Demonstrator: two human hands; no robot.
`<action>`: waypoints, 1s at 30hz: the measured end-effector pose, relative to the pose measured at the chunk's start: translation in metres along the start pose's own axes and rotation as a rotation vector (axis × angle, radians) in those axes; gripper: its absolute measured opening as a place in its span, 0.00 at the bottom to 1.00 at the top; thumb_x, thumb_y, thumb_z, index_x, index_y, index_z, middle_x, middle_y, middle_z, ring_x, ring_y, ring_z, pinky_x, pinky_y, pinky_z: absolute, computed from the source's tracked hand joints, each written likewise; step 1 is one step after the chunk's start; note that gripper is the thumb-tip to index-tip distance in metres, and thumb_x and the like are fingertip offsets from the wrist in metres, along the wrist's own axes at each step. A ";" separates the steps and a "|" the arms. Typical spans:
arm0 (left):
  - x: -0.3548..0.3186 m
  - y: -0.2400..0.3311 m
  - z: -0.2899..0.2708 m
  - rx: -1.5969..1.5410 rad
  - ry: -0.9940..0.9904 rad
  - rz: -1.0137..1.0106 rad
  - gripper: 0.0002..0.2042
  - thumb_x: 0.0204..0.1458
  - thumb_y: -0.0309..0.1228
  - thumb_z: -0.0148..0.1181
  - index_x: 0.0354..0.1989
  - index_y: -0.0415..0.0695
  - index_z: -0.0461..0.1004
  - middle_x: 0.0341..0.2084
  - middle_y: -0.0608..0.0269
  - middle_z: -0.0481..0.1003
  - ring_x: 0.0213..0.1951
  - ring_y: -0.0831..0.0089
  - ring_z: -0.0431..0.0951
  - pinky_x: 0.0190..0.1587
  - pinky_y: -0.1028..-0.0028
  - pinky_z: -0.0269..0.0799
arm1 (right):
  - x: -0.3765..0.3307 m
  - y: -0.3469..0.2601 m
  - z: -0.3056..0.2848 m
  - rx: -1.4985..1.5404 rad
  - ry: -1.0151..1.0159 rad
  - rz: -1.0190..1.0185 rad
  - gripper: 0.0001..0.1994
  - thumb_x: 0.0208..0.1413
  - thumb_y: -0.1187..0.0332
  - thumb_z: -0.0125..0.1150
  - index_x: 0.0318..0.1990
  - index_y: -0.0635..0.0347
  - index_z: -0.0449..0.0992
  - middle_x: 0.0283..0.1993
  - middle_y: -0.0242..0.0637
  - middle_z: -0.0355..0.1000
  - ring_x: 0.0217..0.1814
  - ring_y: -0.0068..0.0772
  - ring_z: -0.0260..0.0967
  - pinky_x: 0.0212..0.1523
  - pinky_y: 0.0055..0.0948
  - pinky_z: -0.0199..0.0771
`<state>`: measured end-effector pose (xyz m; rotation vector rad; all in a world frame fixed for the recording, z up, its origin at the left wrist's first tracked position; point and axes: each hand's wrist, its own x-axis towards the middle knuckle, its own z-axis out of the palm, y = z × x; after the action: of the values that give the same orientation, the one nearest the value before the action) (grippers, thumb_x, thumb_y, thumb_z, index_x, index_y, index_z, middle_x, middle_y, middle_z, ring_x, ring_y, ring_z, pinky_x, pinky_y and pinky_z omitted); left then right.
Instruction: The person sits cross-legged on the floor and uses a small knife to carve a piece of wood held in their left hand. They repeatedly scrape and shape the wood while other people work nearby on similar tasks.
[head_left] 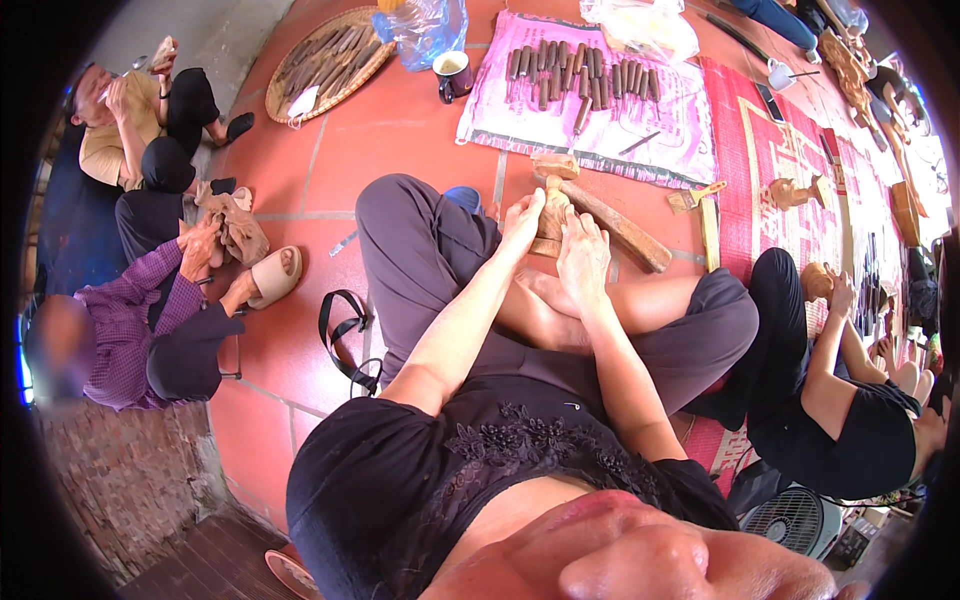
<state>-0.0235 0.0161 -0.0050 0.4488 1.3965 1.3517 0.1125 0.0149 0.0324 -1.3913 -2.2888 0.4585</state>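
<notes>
In front of my crossed legs stands a pale carved wooden piece (552, 196) with a narrow neck and a rounded, wider top. My left hand (521, 224) grips its left side, thumb along the wood. From the right, my right hand (583, 252) has its bent fingers closed against the same piece; whether a small tool is under them is hidden. A thick wooden mallet (622, 228) lies slantwise on the floor just past my right hand. My bare foot (553, 296) is tucked below both hands.
Several dark-handled chisels (560, 72) lie on a pink sheet (490, 100) ahead. More fill a round woven tray (372, 62) beside a dark mug (453, 76). A brush (697, 196) lies right. People sit left and right; a black strap (345, 335) lies by my left knee.
</notes>
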 end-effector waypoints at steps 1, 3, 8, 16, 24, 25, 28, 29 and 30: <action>0.003 -0.004 0.000 -0.039 -0.030 0.010 0.22 0.66 0.47 0.52 0.49 0.38 0.76 0.38 0.67 0.78 0.40 0.81 0.76 0.45 0.76 0.70 | 0.001 -0.001 -0.001 -0.004 0.003 0.003 0.17 0.65 0.69 0.47 0.56 0.65 0.74 0.51 0.50 0.73 0.52 0.50 0.71 0.54 0.47 0.66; 0.003 -0.007 0.003 -0.011 -0.072 -0.012 0.23 0.65 0.48 0.53 0.52 0.38 0.76 0.42 0.64 0.79 0.44 0.78 0.77 0.49 0.75 0.70 | 0.010 0.006 0.000 -0.035 0.084 -0.017 0.16 0.65 0.69 0.47 0.55 0.66 0.74 0.51 0.50 0.73 0.52 0.49 0.71 0.54 0.47 0.66; -0.004 -0.007 0.007 -0.027 -0.077 -0.011 0.21 0.66 0.46 0.53 0.48 0.38 0.76 0.38 0.67 0.78 0.41 0.81 0.76 0.45 0.77 0.70 | 0.019 0.017 0.004 -0.044 0.236 -0.077 0.16 0.64 0.69 0.47 0.55 0.66 0.74 0.48 0.50 0.73 0.51 0.49 0.71 0.53 0.45 0.67; 0.004 -0.012 0.002 -0.029 -0.085 -0.011 0.21 0.65 0.46 0.53 0.52 0.38 0.76 0.41 0.66 0.79 0.43 0.79 0.77 0.47 0.77 0.70 | 0.015 0.013 0.002 0.022 0.125 -0.019 0.15 0.64 0.70 0.48 0.54 0.64 0.74 0.45 0.47 0.72 0.48 0.49 0.72 0.51 0.46 0.67; 0.002 -0.004 0.000 -0.027 -0.035 0.046 0.21 0.65 0.47 0.53 0.47 0.39 0.77 0.39 0.66 0.79 0.40 0.80 0.76 0.45 0.77 0.71 | 0.002 0.003 -0.003 0.067 0.081 0.039 0.14 0.64 0.70 0.48 0.52 0.65 0.76 0.45 0.51 0.73 0.49 0.54 0.71 0.53 0.46 0.68; 0.005 -0.004 -0.002 -0.011 -0.022 0.078 0.20 0.65 0.47 0.53 0.46 0.39 0.77 0.39 0.66 0.79 0.40 0.80 0.76 0.44 0.77 0.71 | 0.000 0.001 -0.004 0.091 0.047 0.053 0.15 0.64 0.70 0.48 0.52 0.65 0.76 0.45 0.51 0.73 0.49 0.54 0.71 0.53 0.46 0.68; 0.005 -0.004 0.005 -0.060 -0.043 0.038 0.20 0.65 0.47 0.54 0.47 0.40 0.78 0.38 0.68 0.79 0.40 0.81 0.76 0.45 0.77 0.70 | 0.012 0.012 -0.007 0.072 0.073 0.015 0.15 0.64 0.70 0.48 0.53 0.65 0.75 0.45 0.51 0.73 0.48 0.54 0.72 0.53 0.46 0.69; 0.006 -0.009 0.005 -0.051 -0.059 0.018 0.20 0.65 0.47 0.54 0.46 0.40 0.78 0.38 0.68 0.78 0.40 0.81 0.76 0.45 0.78 0.70 | 0.018 0.022 0.002 0.098 0.158 0.004 0.14 0.64 0.70 0.49 0.51 0.65 0.76 0.44 0.50 0.73 0.47 0.54 0.72 0.51 0.46 0.70; 0.006 -0.013 0.005 -0.044 -0.075 -0.001 0.20 0.65 0.47 0.54 0.46 0.40 0.78 0.37 0.69 0.78 0.40 0.81 0.76 0.45 0.78 0.70 | 0.020 0.023 0.001 0.118 0.174 0.003 0.13 0.64 0.70 0.49 0.50 0.65 0.76 0.44 0.50 0.73 0.47 0.54 0.72 0.50 0.47 0.70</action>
<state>-0.0165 0.0199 -0.0175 0.4645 1.3030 1.3490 0.1211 0.0433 0.0237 -1.3228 -2.0867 0.4479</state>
